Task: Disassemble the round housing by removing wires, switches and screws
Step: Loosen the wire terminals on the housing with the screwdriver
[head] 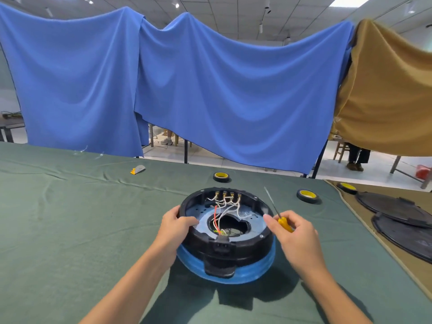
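Black and blue, the round housing [245, 246] is set mid-counter [70, 206]. Its rim at 9 o'clock is gripped by the fingers of the left hand [176, 226]. A yellow screwdriver [285, 224] is pinched in the right hand [297, 235] at 3 o'clock. Wires [228, 204] are still joined at 12 o'clock, so most work seems left.

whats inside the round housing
White wires run from four brass terminals at the far wall toward a dark central opening, beside a red wire. The opening's depth is hidden.
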### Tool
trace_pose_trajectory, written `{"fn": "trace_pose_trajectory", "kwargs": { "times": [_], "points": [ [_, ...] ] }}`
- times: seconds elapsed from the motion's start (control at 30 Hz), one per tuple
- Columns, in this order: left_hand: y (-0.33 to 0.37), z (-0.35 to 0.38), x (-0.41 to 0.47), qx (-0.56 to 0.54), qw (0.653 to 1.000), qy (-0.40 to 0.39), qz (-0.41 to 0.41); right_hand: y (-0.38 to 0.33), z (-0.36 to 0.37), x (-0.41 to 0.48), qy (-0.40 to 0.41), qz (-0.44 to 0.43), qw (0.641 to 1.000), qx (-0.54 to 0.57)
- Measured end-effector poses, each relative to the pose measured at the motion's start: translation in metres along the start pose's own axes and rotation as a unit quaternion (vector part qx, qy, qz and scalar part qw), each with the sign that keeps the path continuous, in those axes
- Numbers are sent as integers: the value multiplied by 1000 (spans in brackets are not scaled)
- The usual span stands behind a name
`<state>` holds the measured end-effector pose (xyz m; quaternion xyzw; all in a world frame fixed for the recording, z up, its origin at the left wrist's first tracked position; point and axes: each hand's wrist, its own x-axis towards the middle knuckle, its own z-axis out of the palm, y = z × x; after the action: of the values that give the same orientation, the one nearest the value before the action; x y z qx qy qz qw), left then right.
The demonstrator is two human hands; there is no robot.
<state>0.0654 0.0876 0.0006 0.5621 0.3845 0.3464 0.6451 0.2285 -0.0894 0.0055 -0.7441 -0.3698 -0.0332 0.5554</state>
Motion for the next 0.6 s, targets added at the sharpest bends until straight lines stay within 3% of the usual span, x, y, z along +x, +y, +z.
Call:
{"fn": "trace_pose_trajectory", "kwargs": {
  "times": [0.13,0.27,0.37,0.43,0.47,0.53,0.6],
  "points": [
    [2,-10,9,-20,990,-138,-8,0,-18,10,20,41,999,22],
    [8,-16,21,-8,976,-217,-26,8,-29,12,4,75,997,-23],
    [11,-11,23,43,979,-198,-3,17,-19,7,-19,97,994,-48],
    [15,-6,27,167,978,-103,69,18,-7,2,-28,116,992,-31],
    [18,-4,28,260,957,-43,118,18,-2,0,-21,123,992,-23],
    [30,3,15,427,880,38,202,16,8,-3,9,130,991,-33],
    [41,18,-10,496,823,22,278,11,18,-6,30,140,989,-48]
  ]
}}
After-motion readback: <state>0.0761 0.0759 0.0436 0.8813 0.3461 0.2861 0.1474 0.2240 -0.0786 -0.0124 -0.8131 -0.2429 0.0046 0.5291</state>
